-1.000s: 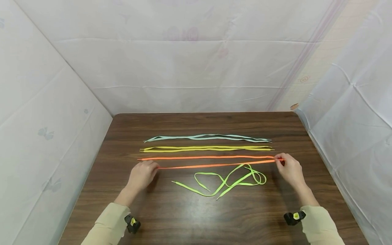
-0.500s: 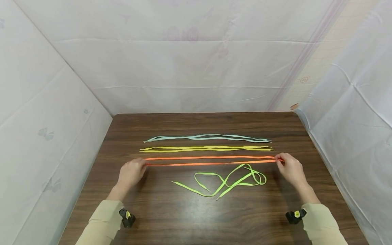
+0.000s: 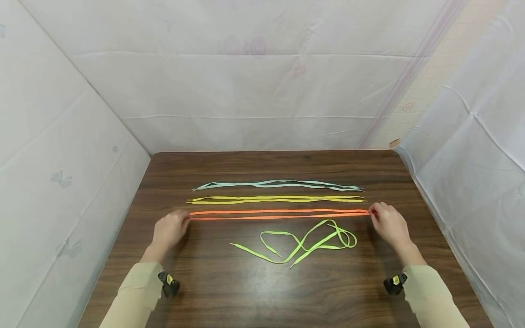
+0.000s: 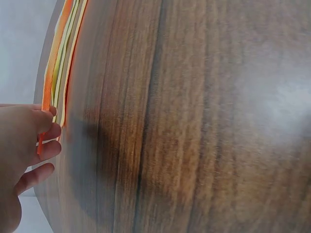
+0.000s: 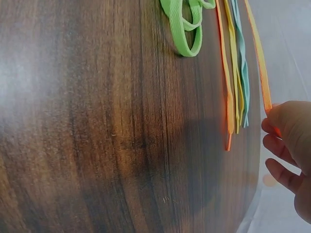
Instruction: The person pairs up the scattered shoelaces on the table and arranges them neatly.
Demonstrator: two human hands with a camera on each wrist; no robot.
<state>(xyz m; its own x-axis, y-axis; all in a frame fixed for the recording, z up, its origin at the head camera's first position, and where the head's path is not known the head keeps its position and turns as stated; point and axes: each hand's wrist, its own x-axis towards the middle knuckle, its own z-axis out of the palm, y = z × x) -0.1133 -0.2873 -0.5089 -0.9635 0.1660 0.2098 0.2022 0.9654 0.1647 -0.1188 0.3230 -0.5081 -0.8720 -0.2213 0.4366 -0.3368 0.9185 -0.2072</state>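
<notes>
An orange shoelace point(image 3: 266, 217) stretches nearly straight across the table between the two hands. Its left end is pinched by the left hand point(image 3: 170, 228); the left wrist view shows this orange shoelace point(image 4: 47, 90) running between thumb and fingers. At the other end the right hand point(image 3: 389, 225) pinches it, thumb against fingertips, and the right wrist view has the orange shoelace point(image 5: 265, 87) rising from the grip. Just behind it, a second orange shoelace point(image 3: 266, 211) lies along the table, its tipped end point(image 5: 229, 138) visible near the right hand.
Yellow shoelaces point(image 3: 266, 200) and pale blue shoelaces point(image 3: 225, 184) lie in straight rows farther back on the brown wooden table point(image 3: 229, 291). In front, lime green shoelaces point(image 3: 328, 247) are loosely tangled. White sheeting point(image 3: 262, 91) walls the back and sides.
The left hand has moved left and slightly back, bringing the held orange shoelace nearer the second one and more parallel to it. The right hand has shifted only slightly.
</notes>
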